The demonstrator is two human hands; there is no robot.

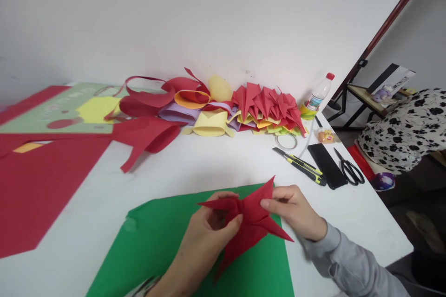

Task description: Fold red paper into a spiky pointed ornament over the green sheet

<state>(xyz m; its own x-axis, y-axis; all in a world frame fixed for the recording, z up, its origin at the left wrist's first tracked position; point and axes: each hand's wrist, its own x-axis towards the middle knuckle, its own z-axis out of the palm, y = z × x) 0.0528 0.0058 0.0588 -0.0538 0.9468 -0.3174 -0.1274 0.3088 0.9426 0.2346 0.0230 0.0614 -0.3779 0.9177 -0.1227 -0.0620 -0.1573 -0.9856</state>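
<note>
A red folded-paper piece [249, 218] with several pointed tips is held up between both hands. My left hand [209, 234] grips its left part, thumb pressed on the front and fingers behind it. With thumb and fingers, my right hand [296, 209] pinches it near the upper right point. Below both hands lies a green paper sheet [153, 236] on the white table [195, 169]. The fingers behind the red paper are partly hidden.
Red folded pieces [268, 102] and curled coloured paper [209, 123] line the wall. Right of them are a bottle [316, 95], a tape roll [285, 141], a utility knife [301, 166], a black phone-like slab [327, 165] and scissors [349, 169]. Red sheets [45, 195] lie left. Someone [407, 130] in floral clothing is at right.
</note>
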